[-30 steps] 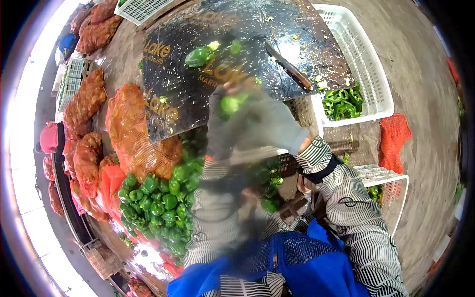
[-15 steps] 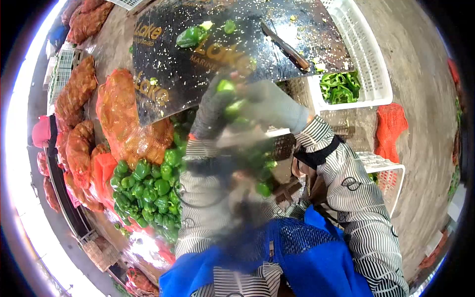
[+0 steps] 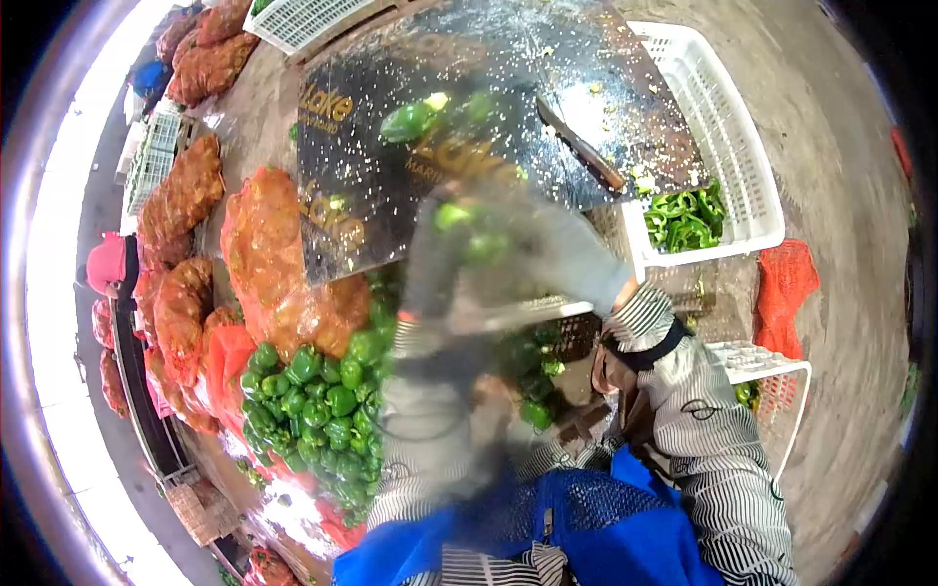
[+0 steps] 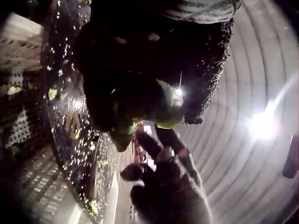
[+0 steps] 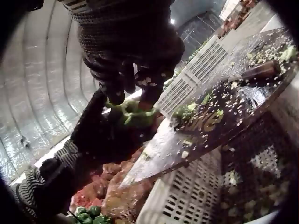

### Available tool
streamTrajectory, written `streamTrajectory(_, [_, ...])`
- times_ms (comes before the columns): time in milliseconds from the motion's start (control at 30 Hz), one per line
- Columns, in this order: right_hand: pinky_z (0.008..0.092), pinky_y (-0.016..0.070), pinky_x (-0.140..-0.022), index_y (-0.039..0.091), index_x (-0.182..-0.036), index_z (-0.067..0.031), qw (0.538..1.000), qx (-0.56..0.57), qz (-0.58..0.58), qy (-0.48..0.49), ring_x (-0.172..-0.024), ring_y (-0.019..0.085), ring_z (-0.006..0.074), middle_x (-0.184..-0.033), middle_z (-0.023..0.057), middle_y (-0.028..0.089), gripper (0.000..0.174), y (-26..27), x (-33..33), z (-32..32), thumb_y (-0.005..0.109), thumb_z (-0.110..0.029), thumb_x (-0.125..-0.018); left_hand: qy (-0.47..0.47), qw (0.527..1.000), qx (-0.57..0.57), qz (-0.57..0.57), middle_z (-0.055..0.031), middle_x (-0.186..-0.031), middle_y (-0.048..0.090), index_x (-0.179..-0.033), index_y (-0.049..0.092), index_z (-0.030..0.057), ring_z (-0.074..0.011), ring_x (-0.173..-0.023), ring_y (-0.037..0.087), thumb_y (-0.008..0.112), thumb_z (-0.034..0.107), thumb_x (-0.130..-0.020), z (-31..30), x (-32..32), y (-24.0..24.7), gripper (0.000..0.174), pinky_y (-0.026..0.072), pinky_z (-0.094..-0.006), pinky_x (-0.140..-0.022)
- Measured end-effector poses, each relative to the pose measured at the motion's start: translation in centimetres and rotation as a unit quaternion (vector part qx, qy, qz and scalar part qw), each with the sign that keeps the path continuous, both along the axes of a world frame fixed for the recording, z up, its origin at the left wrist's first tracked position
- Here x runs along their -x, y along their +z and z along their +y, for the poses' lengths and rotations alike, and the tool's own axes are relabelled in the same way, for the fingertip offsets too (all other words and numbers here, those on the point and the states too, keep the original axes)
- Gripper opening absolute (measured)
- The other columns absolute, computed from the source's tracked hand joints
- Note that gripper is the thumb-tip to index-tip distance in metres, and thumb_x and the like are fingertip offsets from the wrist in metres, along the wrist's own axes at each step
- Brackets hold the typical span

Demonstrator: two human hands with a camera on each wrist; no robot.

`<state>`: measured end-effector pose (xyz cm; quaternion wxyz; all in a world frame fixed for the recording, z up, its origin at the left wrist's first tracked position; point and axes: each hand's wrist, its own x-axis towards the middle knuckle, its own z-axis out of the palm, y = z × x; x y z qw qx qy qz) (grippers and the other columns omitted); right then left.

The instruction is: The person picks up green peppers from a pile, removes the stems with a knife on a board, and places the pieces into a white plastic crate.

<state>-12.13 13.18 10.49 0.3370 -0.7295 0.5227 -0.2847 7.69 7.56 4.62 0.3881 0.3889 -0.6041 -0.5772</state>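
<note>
Both gloved hands meet in front of the cutting board (image 3: 371,195), low in the head view and blurred there. My left hand (image 3: 430,259) grips a cut green bell pepper (image 5: 138,116), whose open, pale rim faces up in the right wrist view. My right hand (image 5: 131,56) comes down over it with bent fingers, pinching at the opening. The left wrist view shows the left hand (image 4: 145,74) dark around the pepper and the right hand (image 4: 168,186) just under it. On the board lie another bell pepper (image 3: 405,125), a knife (image 3: 581,146) with a wooden handle, and scattered seeds.
A white crate (image 3: 757,166) with sliced green peppers (image 3: 684,220) stands right of the board. Whole bell peppers (image 3: 322,400) are heaped at lower left, beside a mesh sack (image 3: 264,264). A red mesh bag (image 3: 785,298) and another white crate (image 3: 772,371) stand at right.
The head view has tilted and shifted slightly. Both hands stay together at the pepper, with the right fingers moving over it. The knife and the pepper on the board lie as before.
</note>
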Motion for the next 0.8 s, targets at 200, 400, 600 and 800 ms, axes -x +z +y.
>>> streamTrajectory(200, [0.0349, 0.0561, -0.062, 0.055, -0.111, 0.0025, 0.979, -0.043, 0.181, -0.082, -0.069, 0.065, 0.0236, -0.103, 0.0161, 0.064, 0.034, 3.3, -0.1, 0.8, 0.063, -0.016, -0.084, -0.07, 0.986, 0.103, -0.112, -0.0127, -0.128, 0.052, -0.139, 0.041, 0.0061, -0.0177, -0.115, 0.054, 0.05, 0.04, -0.1, 0.1, 4.7, -2.0, 0.052, 0.0459, -0.0312, -0.099])
streamTrajectory(400, [0.0375, 0.054, -0.073, 0.06, -0.108, -0.004, 0.873, -0.055, 0.19, -0.446, -0.091, 0.065, 0.022, -0.111, 0.0146, 0.062, 0.029, 0.3, 12.2, 0.4, 0.067, -0.021, -0.085, 0.261, 0.916, 0.233, -0.196, -0.0076, -0.109, 0.066, -0.122, 0.06, 0.0066, -0.0152, -0.091, 0.061, 0.065, 0.018, -0.093, -11.0, 3.6, -2.9, 0.032, 0.0516, -0.0267, -0.081])
streamTrajectory(600, [0.043, 0.0468, -0.094, 0.057, -0.124, -0.0034, 0.826, -0.04, 0.278, -0.489, -0.108, 0.061, 0.0351, -0.125, 0.0219, 0.057, 0.042, -3.2, 17.1, 2.2, 0.064, -0.024, -0.088, 0.279, 0.833, 0.149, -0.454, -0.0223, -0.14, 0.049, -0.143, 0.038, 0.0002, -0.0342, -0.123, 0.053, 0.071, 0.04, -0.084, -24.5, 0.3, -4.8, 0.078, 0.0458, -0.0393, -0.099])
streamTrajectory(800, [0.0429, 0.0493, -0.085, 0.061, -0.118, -0.0051, 0.895, 0.071, 0.216, -0.385, -0.091, 0.063, 0.0333, -0.098, 0.0154, 0.065, 0.035, -5.1, 16.2, 1.7, 0.063, -0.018, -0.086, 0.177, 0.782, 0.088, -0.592, -0.0175, -0.128, 0.054, -0.127, 0.056, 0.0186, -0.0343, -0.12, 0.052, 0.078, 0.043, -0.073, -23.6, 2.6, -5.9, 0.063, 0.0471, -0.047, -0.097])
